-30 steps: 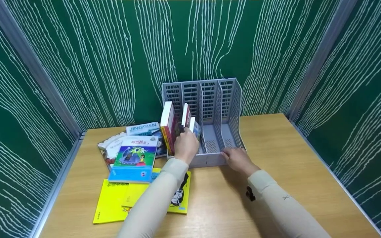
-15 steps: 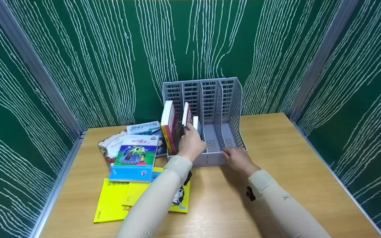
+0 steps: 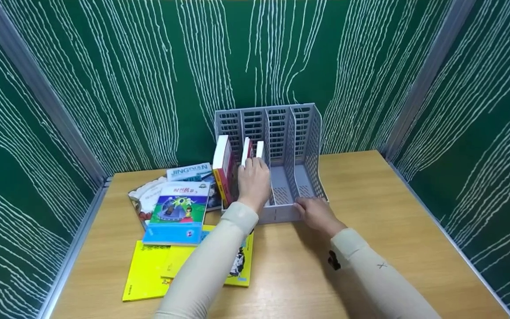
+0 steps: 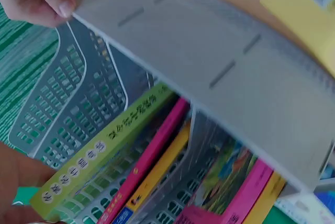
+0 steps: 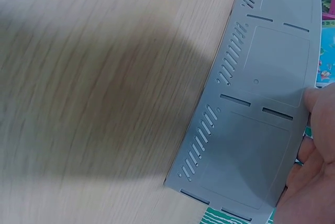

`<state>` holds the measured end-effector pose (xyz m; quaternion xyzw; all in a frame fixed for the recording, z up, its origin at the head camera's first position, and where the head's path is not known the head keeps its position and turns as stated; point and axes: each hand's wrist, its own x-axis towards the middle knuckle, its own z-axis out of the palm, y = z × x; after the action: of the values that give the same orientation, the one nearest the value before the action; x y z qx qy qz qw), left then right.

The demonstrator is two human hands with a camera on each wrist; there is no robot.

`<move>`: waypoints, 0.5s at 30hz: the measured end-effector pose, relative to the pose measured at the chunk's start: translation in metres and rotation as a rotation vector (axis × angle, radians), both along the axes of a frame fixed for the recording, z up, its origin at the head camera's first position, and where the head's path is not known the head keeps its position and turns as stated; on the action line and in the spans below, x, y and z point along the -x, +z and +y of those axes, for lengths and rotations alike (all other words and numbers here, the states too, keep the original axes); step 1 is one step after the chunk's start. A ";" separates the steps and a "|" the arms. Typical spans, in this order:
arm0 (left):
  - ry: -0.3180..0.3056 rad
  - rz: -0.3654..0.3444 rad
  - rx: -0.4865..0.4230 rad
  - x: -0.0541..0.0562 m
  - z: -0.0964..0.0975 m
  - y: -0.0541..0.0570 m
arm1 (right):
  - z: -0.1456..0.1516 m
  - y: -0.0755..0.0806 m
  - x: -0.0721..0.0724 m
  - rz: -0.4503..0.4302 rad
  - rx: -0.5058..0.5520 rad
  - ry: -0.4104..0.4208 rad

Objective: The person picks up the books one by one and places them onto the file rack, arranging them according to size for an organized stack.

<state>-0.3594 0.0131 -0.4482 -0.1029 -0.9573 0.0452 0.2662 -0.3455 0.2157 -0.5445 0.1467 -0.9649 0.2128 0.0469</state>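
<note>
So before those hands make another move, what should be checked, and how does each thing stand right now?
1. Rack held: ok, the right hand grips its front edge.
2. Green-spined book held: ok, in the left hand.
3. Book inside one compartment: ok, second from the left in the head view.
4. Book fully down: cannot tell, its base is hidden.
5. All books racked: not ok, loose books lie on the table.
</note>
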 end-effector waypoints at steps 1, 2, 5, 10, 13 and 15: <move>0.014 -0.015 0.029 0.002 0.000 0.002 | 0.000 0.000 0.000 0.001 0.001 -0.002; 0.025 -0.039 0.040 0.005 -0.001 0.004 | 0.000 0.000 0.000 0.004 0.003 -0.002; 0.040 -0.117 0.027 0.012 -0.003 0.007 | 0.000 0.000 0.000 -0.003 0.004 0.000; 0.042 -0.219 -0.009 0.021 -0.012 0.007 | 0.000 -0.001 0.000 -0.019 -0.007 0.001; 0.033 -0.255 -0.038 0.024 -0.017 0.006 | 0.000 -0.001 0.000 -0.019 -0.003 0.002; 0.023 -0.265 -0.045 0.025 -0.020 0.005 | 0.001 -0.002 0.000 -0.005 0.000 0.010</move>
<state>-0.3847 -0.0073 -0.4435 -0.0909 -0.9860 0.0127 0.1391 -0.3452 0.2163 -0.5461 0.1508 -0.9643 0.2135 0.0434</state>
